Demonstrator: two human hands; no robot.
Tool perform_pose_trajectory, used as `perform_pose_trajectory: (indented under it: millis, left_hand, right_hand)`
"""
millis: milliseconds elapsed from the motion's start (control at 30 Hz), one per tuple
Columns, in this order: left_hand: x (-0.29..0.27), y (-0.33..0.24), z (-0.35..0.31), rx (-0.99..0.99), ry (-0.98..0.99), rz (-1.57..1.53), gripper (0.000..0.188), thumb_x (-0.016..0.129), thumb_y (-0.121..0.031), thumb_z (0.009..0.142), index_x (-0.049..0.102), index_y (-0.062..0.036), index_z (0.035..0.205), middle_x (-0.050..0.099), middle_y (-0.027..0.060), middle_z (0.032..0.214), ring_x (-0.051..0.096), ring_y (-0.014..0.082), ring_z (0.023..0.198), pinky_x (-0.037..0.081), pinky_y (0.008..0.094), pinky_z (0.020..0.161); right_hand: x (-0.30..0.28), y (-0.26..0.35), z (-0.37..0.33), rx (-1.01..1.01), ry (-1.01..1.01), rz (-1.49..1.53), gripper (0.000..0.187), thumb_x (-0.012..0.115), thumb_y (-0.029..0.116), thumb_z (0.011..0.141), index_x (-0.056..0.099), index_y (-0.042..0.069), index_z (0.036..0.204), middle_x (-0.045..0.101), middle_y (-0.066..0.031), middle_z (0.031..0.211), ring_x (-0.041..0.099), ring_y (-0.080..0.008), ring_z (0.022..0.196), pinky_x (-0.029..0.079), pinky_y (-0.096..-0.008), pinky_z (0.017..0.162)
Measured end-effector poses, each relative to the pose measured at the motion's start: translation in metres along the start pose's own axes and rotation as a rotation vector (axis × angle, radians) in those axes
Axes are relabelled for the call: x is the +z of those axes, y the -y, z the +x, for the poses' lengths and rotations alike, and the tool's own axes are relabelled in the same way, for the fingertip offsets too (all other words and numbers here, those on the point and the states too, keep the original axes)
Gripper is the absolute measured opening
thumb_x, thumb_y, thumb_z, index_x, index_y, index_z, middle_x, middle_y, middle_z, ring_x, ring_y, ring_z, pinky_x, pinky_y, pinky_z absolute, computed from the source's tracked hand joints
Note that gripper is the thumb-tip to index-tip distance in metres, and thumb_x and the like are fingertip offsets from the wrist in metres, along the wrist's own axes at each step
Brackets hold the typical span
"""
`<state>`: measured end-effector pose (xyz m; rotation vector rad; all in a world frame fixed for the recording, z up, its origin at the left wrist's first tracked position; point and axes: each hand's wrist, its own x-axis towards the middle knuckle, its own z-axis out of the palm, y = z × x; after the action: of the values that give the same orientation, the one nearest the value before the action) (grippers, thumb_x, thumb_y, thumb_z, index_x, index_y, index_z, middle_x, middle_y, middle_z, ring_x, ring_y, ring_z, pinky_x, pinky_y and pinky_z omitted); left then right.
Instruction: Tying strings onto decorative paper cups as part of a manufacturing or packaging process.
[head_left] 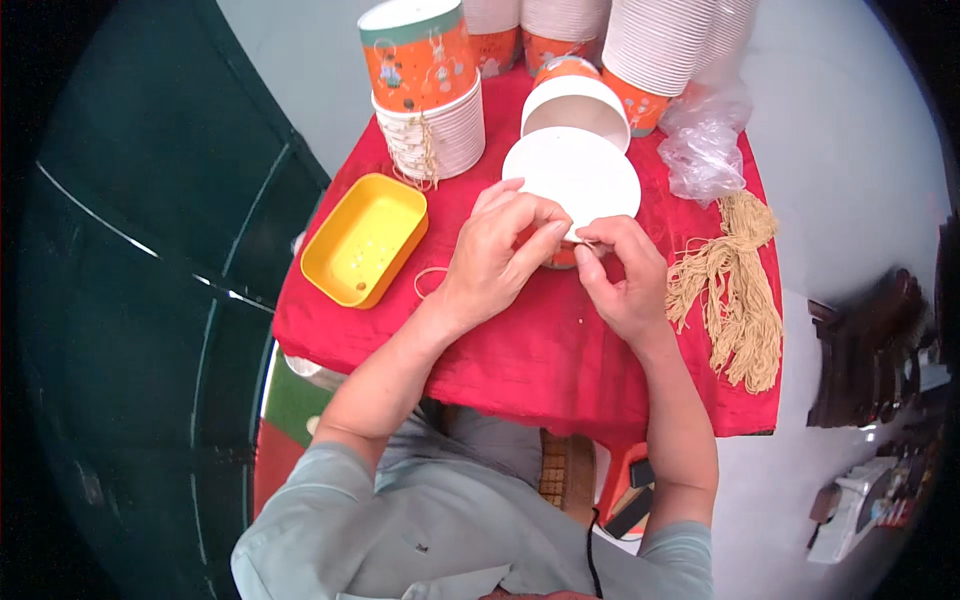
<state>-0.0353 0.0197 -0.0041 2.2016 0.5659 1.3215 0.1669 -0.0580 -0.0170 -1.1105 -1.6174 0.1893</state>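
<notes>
A white-bottomed paper bucket [572, 172] is tilted in front of me, a strip of its orange side showing just below my fingers. At its near edge my left hand [497, 250] is closed in a pinch on a thin tan cord, with part of the cord [418, 284] looping out on the red cloth beside the wrist. My right hand [632, 280] also pinches the cord, its fingertips close to the left ones. The fingers largely hide the short stretch of cord between them.
A yellow tray [318, 232] with small bits inside lies left. Behind it, a bucket stack [440, 140] has cords hanging down. Another bucket [592, 105] lies tipped behind the near one. Tall bucket stacks [655, 45], a plastic bag [700, 150] and a cord bundle [742, 290] are right.
</notes>
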Motion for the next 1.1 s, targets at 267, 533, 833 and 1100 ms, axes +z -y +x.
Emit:
perform_pose_trajectory:
  millis: [267,533,833,1100]
  left_hand:
    - [-0.033,-0.023,-0.017,-0.427,0.264,-0.761,0.015,0.073,-0.009,0.111,0.071,-0.0018,0.124,0.075,0.0047,0.1,0.069,0.0087,0.086,0.054,0.0236,0.076]
    - [-0.076,-0.059,-0.016,-0.37,0.239,-0.367,0.03,0.07,-0.012,0.112,0.071,-0.0027,0.14,0.059,-0.0063,0.085,0.054,0.0029,0.075,0.041,0.0226,0.063]
    - [-0.048,-0.045,-0.004,-0.317,0.481,0.172,0.028,0.07,-0.007,0.111,0.074,-0.0053,0.139,0.068,0.0033,0.088,0.061,0.0114,0.078,0.052,0.0305,0.073]
    - [0.003,-0.054,-0.017,-0.216,0.292,0.304,0.026,0.074,-0.01,0.108,0.075,-0.004,0.133,0.079,0.0105,0.093,0.073,0.0151,0.078,0.057,0.0328,0.07]
  right_hand:
    - [-0.03,-0.021,0.005,-0.043,-0.042,-0.037,0.025,0.074,0.013,0.102,0.064,-0.002,0.085,0.063,-0.0115,0.082,0.064,-0.0245,0.071,0.05,-0.0393,0.064]
    - [-0.068,-0.041,0.019,-0.073,0.071,-0.044,0.035,0.069,0.022,0.107,0.065,0.0,0.08,0.063,-0.0109,0.079,0.056,-0.0278,0.078,0.047,-0.0411,0.078]
    - [-0.059,-0.042,0.016,-0.085,-0.107,0.098,0.028,0.067,0.022,0.11,0.074,-0.001,0.096,0.074,-0.0085,0.094,0.07,-0.0262,0.091,0.055,-0.041,0.085]
    - [-0.05,-0.003,0.003,-0.297,-0.188,-0.279,0.019,0.081,0.022,0.101,0.072,0.006,0.094,0.069,-0.011,0.084,0.07,-0.0328,0.076,0.055,-0.0466,0.065]
